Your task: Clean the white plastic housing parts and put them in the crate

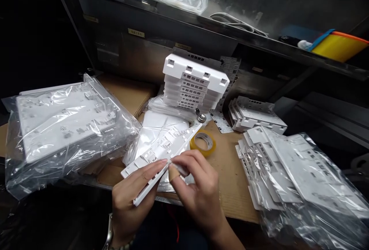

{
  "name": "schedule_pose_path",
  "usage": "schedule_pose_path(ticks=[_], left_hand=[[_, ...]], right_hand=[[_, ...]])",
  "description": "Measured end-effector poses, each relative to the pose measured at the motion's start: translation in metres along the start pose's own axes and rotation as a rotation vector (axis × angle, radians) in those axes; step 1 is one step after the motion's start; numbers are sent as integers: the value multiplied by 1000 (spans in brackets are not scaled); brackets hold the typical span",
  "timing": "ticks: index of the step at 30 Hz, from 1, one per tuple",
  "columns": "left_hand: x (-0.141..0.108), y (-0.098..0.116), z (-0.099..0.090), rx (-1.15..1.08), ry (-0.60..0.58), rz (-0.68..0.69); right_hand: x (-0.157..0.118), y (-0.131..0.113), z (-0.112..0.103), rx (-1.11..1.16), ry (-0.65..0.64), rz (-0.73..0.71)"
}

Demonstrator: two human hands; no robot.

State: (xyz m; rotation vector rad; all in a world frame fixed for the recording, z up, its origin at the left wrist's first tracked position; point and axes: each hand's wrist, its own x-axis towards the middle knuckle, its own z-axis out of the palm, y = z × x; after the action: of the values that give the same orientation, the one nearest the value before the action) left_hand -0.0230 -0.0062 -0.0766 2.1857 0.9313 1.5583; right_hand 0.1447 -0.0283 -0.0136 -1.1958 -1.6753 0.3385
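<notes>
A white plastic panel point(170, 144) with clips and slots is held tilted above the near edge of the bench. My left hand point(134, 194) grips its lower left end, fingers on top and thumb side underneath. My right hand point(196, 184) pinches at the panel's near edge, and its thumb has a tan wrap. A small piece of white cloth or something similar shows within the right fingers, too unclear to name. Beneath the panel lie clear plastic bags point(152, 125). Just beyond the right hand is a roll of yellow tape point(204, 142).
Stacked white panels point(196, 85) stand at the back, beside a small metal-topped bottle point(201, 117). Bagged panels lie left point(66, 123) and right point(300, 169). More panels point(256, 115) sit back right. A dark shelf point(173, 15) crosses above.
</notes>
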Motion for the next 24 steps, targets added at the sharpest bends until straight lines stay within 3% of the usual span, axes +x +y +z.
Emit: schedule_pose_path(ticks=[3, 8, 13, 17, 21, 24], left_hand=[[-3, 1, 0, -46, -42, -11], [-6, 1, 2, 33, 35, 15], [-8, 2, -2, -57, -66, -10], [-9, 4, -5, 37, 20, 45], [-15, 4, -9, 37, 16, 44], [-17, 3, -12, 61, 12, 51]], right_hand=[[-1, 0, -3, 40, -45, -56], [-2, 2, -4, -14, 90, 7], [-11, -7, 2, 62, 27, -122], [2, 17, -14, -15, 172, 12], [23, 48, -40, -120, 320, 75], [24, 47, -43, -146, 328, 82]])
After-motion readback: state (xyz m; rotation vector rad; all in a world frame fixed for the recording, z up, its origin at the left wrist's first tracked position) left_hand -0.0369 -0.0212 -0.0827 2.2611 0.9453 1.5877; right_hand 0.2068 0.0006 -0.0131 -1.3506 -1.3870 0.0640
